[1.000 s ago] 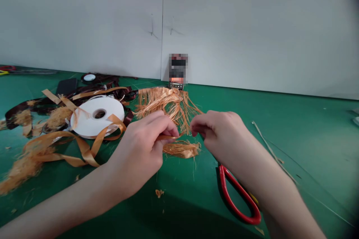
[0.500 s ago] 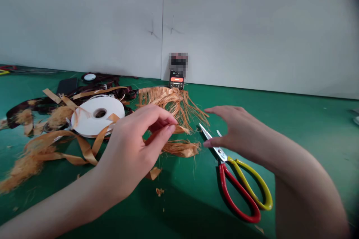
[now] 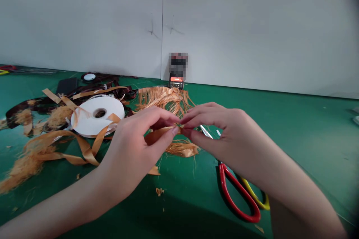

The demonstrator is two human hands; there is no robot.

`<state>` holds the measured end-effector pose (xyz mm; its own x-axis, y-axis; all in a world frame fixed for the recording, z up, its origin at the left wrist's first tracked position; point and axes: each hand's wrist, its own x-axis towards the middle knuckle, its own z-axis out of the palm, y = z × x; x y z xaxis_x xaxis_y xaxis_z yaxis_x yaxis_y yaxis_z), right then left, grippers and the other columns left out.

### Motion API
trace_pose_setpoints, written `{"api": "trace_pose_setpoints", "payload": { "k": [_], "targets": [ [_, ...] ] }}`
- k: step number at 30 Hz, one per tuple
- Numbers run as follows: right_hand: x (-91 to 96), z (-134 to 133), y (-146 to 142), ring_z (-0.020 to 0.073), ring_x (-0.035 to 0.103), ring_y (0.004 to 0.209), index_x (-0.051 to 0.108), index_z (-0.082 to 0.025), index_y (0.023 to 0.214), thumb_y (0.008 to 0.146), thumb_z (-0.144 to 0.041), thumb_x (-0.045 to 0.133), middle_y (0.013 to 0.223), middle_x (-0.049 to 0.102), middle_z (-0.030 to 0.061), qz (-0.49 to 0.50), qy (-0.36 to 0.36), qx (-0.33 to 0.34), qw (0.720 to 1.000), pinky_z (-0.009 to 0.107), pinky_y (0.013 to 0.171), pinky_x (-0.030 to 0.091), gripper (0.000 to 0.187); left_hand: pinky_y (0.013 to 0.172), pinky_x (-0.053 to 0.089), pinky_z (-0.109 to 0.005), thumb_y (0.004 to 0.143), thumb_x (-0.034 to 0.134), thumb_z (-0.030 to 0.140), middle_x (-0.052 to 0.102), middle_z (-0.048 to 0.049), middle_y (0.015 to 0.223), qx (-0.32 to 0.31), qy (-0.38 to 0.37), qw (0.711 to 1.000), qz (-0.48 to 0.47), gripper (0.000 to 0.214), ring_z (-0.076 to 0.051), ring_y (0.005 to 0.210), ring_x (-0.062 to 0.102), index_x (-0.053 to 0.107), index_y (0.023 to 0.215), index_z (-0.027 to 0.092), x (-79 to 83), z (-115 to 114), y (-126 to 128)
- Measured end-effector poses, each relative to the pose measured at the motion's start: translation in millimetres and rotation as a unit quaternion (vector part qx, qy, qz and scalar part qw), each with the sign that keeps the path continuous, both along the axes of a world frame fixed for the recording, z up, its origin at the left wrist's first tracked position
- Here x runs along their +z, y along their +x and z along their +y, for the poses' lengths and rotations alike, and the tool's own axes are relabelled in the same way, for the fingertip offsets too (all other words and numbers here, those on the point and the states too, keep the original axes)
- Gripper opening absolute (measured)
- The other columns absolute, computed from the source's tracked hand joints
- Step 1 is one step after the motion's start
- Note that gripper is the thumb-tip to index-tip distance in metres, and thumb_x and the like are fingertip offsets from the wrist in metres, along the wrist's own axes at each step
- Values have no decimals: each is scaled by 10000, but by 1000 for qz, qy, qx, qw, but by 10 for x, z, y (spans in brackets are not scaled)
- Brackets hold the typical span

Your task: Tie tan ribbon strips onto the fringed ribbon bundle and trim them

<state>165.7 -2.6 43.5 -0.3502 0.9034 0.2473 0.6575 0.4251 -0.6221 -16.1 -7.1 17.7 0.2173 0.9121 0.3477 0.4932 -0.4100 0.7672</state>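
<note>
Fingertips [image 3: 175,130] first: thumb and forefinger of the left hand [image 3: 134,145] are pressed together on one end of an orange ribbon strip [image 3: 157,134]. The right hand [image 3: 218,130] pinches the same end from the other side, so the tips of both hands meet. The other fingers are loosely curled and hold nothing. We place the strip in the air between the hands, just above the green mat [image 3: 280,138].

Progress, as we judge it: the held strip looks whole and unshredded. A frayed piece [image 3: 182,149] lies under the hands and a frayed bundle [image 3: 168,99] behind them, so part of the work looks done.

Further out, scissors [image 3: 238,198] lie under the right forearm. A white ribbon spool [image 3: 97,115] and loose ribbon lengths [image 3: 84,149] sit to the left, and a phone [image 3: 176,81] leans on the wall.
</note>
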Motion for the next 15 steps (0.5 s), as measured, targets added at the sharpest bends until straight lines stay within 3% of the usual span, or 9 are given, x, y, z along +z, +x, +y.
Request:
{"api": "trace_pose_setpoints", "payload": {
  "k": [3,6,9,15],
  "targets": [
    [13,19,-18,150,672,793,746,-216,747,813,-178,600,833,754,-7,40,-103,-32,993,272,694,520,164,671,582,-169,816,687,242,720,-3,912,4,-86,994,-64,175,-134,851,692,652,986,225,-25,50,2],
    [9,46,-29,166,648,750,731,-210,727,838,-262,588,799,737,15,65,-177,-44,981,279,601,487,188,711,596,-208,806,707,276,735,-23,915,-31,-177,978,-109,175,-156,857,707,666,966,217,-44,117,-8],
    [-8,62,-29,161,609,731,724,-192,731,838,-252,576,775,710,31,60,-185,-38,980,281,584,455,193,721,588,-203,812,703,277,742,-19,885,-60,-229,962,-138,156,-145,831,715,679,954,216,-57,156,-23],
    [-16,45,-17,127,526,638,714,-200,752,829,-262,523,715,652,4,14,-194,-45,980,260,528,382,215,680,573,-182,803,714,288,731,-10,886,-56,-238,964,-103,217,-133,809,705,668,1004,222,-56,157,-37]
  ]
}}
